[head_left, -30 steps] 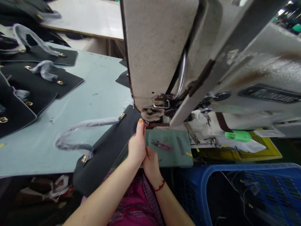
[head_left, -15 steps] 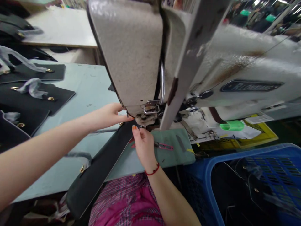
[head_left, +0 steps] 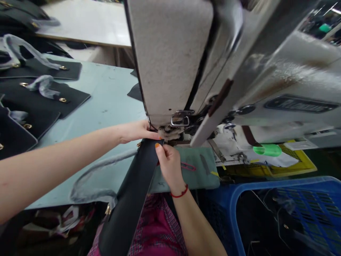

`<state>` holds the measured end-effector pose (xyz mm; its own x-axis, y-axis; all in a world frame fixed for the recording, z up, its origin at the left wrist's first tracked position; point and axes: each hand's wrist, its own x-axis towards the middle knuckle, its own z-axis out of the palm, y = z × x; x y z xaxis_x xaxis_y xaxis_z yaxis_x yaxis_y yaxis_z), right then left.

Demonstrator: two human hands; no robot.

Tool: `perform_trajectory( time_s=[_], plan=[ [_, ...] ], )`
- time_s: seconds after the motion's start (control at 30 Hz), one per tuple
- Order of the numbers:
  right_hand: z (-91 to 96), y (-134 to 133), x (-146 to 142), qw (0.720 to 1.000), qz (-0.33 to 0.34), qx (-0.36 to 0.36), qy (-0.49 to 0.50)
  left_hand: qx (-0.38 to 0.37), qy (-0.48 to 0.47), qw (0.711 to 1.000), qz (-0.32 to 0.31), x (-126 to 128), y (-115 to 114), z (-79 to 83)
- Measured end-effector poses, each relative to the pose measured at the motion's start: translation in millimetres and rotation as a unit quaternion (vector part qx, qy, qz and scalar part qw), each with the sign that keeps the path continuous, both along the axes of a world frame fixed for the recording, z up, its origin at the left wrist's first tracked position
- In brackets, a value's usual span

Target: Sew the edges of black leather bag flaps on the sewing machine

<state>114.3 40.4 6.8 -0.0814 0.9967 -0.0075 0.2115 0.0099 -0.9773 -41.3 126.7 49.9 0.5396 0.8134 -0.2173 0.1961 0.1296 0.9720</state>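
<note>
A black bag panel [head_left: 130, 199] with a wrapped grey handle [head_left: 90, 177] hangs over the table's front edge and reaches up under the sewing machine head [head_left: 176, 60]. My left hand [head_left: 135, 131] reaches across from the left and holds the panel's top edge at the presser foot [head_left: 170, 133]. My right hand [head_left: 169, 163] pinches the same edge from the near side, fingers closed on it. A red cord circles my right wrist. Pink thread snips [head_left: 188, 166] lie on the green pad [head_left: 202, 170] just right of my right hand.
Several more black panels [head_left: 39, 96] with brass rings and wrapped handles lie on the pale table [head_left: 106, 103] at left. A blue plastic crate [head_left: 287, 213] holding black pieces stands at lower right. A yellow tray [head_left: 303, 161] and a green cone [head_left: 268, 150] sit under the machine arm.
The black panel has swung so it hangs more steeply off the table's edge. Both hands stay at the presser foot; a second ago they were together in front of it.
</note>
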Motion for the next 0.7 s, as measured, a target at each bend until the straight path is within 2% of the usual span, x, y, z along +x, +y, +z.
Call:
perform_trajectory(
  time_s=[0.07,0.17,0.33,0.5,0.6,0.7],
  plan=[
    [1.3,1.1,8.2,1.0,0.023,-0.005,-0.004,-0.023,-0.004,1.0,-0.001,0.7,-7.3,-7.4],
    [5.2,2.7,20.4,0.999,0.048,-0.008,-0.02,-0.019,-0.012,0.999,0.035,3.2,-18.2,-15.4],
    [12.4,1.7,33.4,0.995,0.087,-0.03,-0.049,0.008,-0.012,0.995,0.1,8.5,-30.5,-17.6],
    [11.9,-8.1,40.3,0.992,0.107,-0.048,-0.053,0.036,0.02,0.995,0.09,-1.6,-27.8,-19.2],
    [10.6,-18.6,44.9,0.991,0.109,-0.056,-0.051,0.103,0.094,0.98,0.142,-25.5,-33.3,-34.0],
    [9.0,-31.4,49.6,0.99,0.108,-0.072,-0.048,0.207,0.194,0.933,0.221,-52.4,-59.3,-63.1]
  ],
)
